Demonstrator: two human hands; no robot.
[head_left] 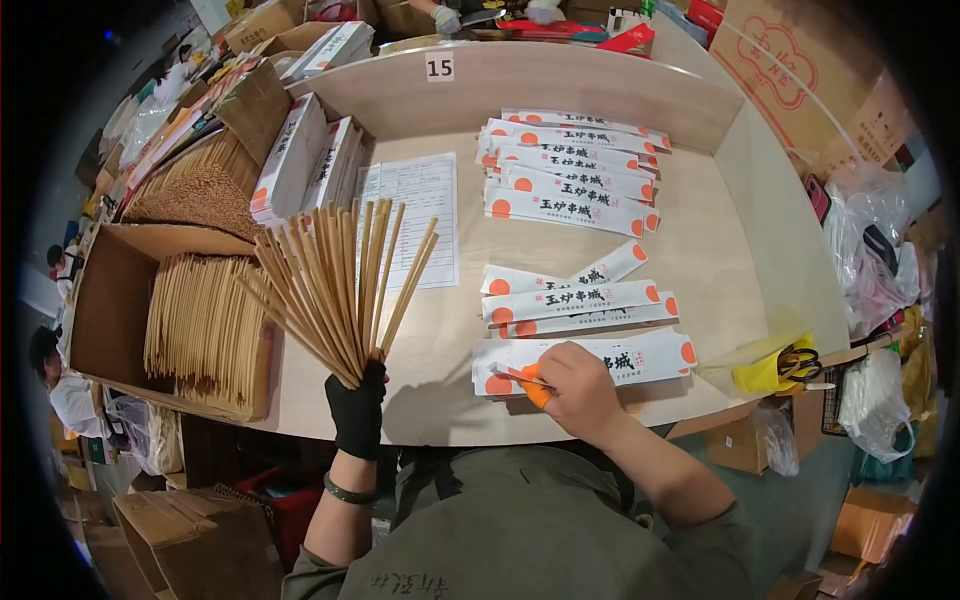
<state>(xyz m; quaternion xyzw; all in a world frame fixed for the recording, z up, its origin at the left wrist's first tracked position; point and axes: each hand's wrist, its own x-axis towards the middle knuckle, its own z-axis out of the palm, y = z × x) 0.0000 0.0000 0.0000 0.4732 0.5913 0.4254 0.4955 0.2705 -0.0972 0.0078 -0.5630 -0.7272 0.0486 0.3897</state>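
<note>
My left hand [358, 408], in a black glove, is closed around the lower ends of a fanned bundle of wooden chopsticks [335, 285]. Their upper ends spread over the table. My right hand [572, 392] wears orange covers on its fingertips. It pinches at the left end of the top white paper chopstick sleeve [650, 358], on a stack near the table's front edge. Part of that sleeve is hidden under the hand. Just beyond it lie a few more sleeves [575, 300], crossed over one another, with chopstick ends peeking out. A larger overlapping pile of sleeves [570, 185] lies farther back.
An open cardboard box [112, 290] packed with chopsticks stands at the left, with another chopstick heap [190, 195] behind it. Bundled sleeves [292, 165] and a printed sheet [432, 215] lie nearby. Scissors [805, 368] sit in a yellow holder at the right edge. Low panels [560, 70] border the table.
</note>
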